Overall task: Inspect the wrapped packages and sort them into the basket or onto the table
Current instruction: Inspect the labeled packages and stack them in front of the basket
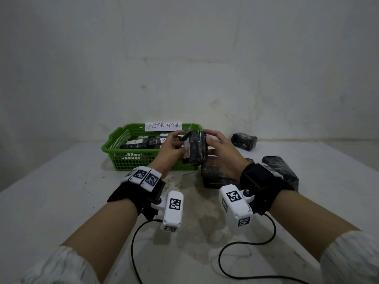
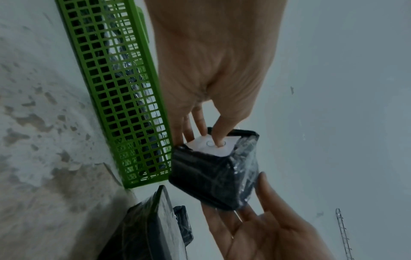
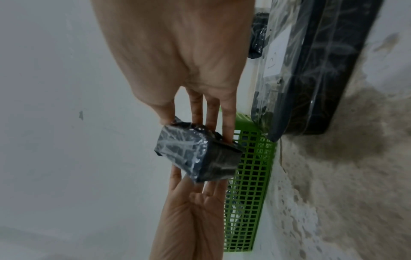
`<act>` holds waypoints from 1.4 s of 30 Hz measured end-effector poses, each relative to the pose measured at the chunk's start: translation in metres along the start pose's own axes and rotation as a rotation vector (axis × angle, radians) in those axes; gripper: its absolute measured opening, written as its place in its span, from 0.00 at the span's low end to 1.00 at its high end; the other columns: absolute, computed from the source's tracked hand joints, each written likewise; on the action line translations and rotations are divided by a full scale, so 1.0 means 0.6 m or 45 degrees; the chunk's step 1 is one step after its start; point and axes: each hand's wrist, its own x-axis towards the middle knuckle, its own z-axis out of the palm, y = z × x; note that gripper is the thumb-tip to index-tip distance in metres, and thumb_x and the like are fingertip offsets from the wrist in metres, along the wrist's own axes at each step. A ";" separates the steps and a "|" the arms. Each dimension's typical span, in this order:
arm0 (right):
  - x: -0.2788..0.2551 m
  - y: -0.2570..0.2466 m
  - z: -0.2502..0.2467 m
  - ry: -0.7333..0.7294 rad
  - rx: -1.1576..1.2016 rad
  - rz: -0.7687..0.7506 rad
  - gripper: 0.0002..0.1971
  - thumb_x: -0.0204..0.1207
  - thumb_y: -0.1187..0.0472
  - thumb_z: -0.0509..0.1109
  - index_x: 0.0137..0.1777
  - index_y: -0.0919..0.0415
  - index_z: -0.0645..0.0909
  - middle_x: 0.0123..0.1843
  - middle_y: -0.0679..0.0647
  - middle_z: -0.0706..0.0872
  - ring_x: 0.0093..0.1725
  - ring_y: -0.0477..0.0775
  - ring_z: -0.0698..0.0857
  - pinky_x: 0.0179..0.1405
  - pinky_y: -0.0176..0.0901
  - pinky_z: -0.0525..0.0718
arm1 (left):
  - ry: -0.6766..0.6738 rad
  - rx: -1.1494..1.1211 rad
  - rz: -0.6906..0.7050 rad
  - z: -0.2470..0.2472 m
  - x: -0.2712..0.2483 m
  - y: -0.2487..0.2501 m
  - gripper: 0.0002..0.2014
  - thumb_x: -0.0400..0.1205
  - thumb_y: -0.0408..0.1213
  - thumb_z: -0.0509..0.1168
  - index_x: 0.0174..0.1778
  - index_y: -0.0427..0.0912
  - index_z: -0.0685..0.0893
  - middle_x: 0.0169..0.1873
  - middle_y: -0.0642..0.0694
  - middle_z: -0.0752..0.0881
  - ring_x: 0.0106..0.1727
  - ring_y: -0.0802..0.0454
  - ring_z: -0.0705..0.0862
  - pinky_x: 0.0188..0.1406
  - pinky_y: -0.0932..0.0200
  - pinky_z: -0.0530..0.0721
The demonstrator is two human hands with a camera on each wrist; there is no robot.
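A black package wrapped in clear film (image 1: 194, 147) is held upright between both hands, just above the front right corner of the green basket (image 1: 123, 140). My left hand (image 1: 171, 147) pinches it, thumb pressed on a white label (image 2: 219, 146) and fingers behind. My right hand (image 1: 220, 149) grips the opposite side, thumb at one corner and fingers along the back (image 3: 222, 123). The wrist views show the package (image 2: 213, 176) (image 3: 195, 154) clear of the table.
The basket carries a paper sign reading ABNORMAL (image 1: 163, 125) and holds several black packages (image 1: 143, 143). More wrapped packages lie on the white table (image 1: 61, 191) to the right (image 1: 244, 141) (image 1: 281, 171) and under my right hand (image 1: 215, 177). Cables trail from both wrist cameras.
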 end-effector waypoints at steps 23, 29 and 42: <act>-0.002 -0.004 0.030 0.023 -0.120 -0.048 0.10 0.85 0.60 0.61 0.64 0.56 0.75 0.59 0.59 0.84 0.55 0.54 0.85 0.59 0.55 0.84 | -0.078 -0.285 -0.086 0.036 -0.001 0.006 0.09 0.86 0.33 0.57 0.61 0.42 0.72 0.55 0.43 0.80 0.51 0.49 0.82 0.50 0.52 0.83; -0.009 -0.005 0.021 -0.033 -0.086 0.025 0.15 0.84 0.61 0.63 0.69 0.57 0.76 0.55 0.55 0.86 0.53 0.52 0.85 0.48 0.49 0.85 | -0.055 -0.268 -0.083 0.039 -0.002 0.007 0.13 0.85 0.32 0.58 0.66 0.40 0.71 0.59 0.37 0.79 0.50 0.47 0.83 0.54 0.45 0.83; -0.015 -0.003 0.005 -0.121 -0.089 0.069 0.28 0.76 0.69 0.71 0.73 0.48 0.71 0.52 0.57 0.87 0.46 0.54 0.86 0.29 0.40 0.83 | -0.154 -0.253 -0.124 0.028 -0.010 0.014 0.18 0.84 0.32 0.61 0.71 0.41 0.72 0.64 0.35 0.82 0.58 0.39 0.83 0.61 0.39 0.80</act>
